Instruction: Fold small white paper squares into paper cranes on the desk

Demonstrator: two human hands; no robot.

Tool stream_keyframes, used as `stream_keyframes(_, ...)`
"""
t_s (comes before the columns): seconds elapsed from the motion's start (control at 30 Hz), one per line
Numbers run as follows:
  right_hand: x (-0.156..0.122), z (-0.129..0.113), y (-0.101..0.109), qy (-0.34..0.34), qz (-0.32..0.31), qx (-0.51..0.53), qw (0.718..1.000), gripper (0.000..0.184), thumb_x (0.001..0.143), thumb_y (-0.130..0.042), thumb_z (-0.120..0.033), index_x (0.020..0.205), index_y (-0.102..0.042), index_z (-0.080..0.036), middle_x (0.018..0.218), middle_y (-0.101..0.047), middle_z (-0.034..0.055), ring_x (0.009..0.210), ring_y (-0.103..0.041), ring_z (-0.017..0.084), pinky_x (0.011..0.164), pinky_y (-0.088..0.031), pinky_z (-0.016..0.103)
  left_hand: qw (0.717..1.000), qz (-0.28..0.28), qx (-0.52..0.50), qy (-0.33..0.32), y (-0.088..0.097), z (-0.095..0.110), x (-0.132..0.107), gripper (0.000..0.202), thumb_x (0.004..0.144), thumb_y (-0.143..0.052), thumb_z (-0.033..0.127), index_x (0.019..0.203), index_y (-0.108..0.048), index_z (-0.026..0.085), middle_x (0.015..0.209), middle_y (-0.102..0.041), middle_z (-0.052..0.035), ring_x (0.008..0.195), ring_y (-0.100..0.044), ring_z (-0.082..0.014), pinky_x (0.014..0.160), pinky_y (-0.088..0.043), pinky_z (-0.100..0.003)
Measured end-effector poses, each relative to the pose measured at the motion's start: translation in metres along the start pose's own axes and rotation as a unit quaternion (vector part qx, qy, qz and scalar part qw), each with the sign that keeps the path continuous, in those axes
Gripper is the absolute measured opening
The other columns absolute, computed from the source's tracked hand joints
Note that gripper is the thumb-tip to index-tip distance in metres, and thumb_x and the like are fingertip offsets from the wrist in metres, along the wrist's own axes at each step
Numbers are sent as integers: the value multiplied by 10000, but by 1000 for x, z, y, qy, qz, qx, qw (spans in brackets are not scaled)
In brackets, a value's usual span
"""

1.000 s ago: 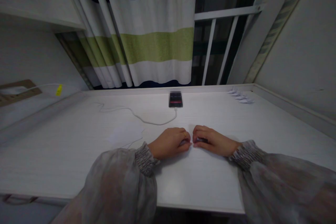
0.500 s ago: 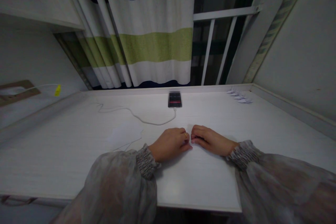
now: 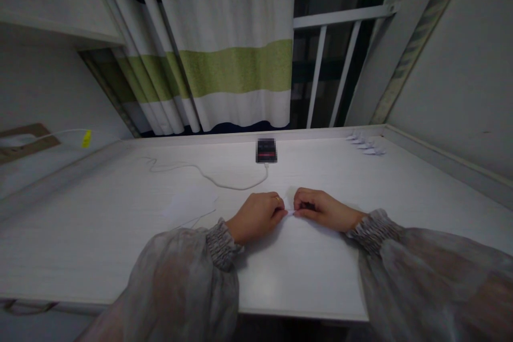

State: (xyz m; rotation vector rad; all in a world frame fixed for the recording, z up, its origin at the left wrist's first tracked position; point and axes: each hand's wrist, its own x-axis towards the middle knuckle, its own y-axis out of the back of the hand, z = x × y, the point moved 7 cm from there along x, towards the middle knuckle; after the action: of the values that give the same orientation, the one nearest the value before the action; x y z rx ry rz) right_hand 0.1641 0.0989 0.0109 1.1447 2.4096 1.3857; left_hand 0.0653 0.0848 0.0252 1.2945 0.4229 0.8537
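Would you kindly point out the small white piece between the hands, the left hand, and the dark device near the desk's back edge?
Small white piece (image 3: pixel 289 213): head view, its exposed middle.
Left hand (image 3: pixel 256 217): head view, back of the hand.
Dark device (image 3: pixel 266 150): head view, middle of its pixelated face.

Our left sleeve (image 3: pixel 180 278), at seven o'clock, and our right sleeve (image 3: pixel 428 267), at four, are both sheer and mottled grey, puffed full and loosely creased. The left cuff (image 3: pixel 223 246) and right cuff (image 3: pixel 374 230) are tightly gathered and crinkled. On our left hand (image 3: pixel 256 216) we wear a slim gold-coloured ring (image 3: pixel 277 200), near five o'clock.
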Motion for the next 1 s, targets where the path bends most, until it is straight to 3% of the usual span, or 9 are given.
stream_keyframes(0.83,2,-2,0,-16,-9,-64,998,119,770,-440,-98,675,-429,-169,815,-449,61,750,-447,157,725,-423,335,999,-2,-1,39,-2,-6,2,157,782,-458,252,766,-575,150,813,-572,-33,664,-508,-128,607,-380,-245)
stream_keyframes(1.0,0,-4,1,12,-27,-38,999,135,765,-400,-56,697,-433,-167,832,-449,65,771,-442,153,735,-421,324,999,2,-7,37,-4,-8,1,161,781,-457,264,760,-572,152,809,-570,-27,659,-502,-124,602,-376,-247)
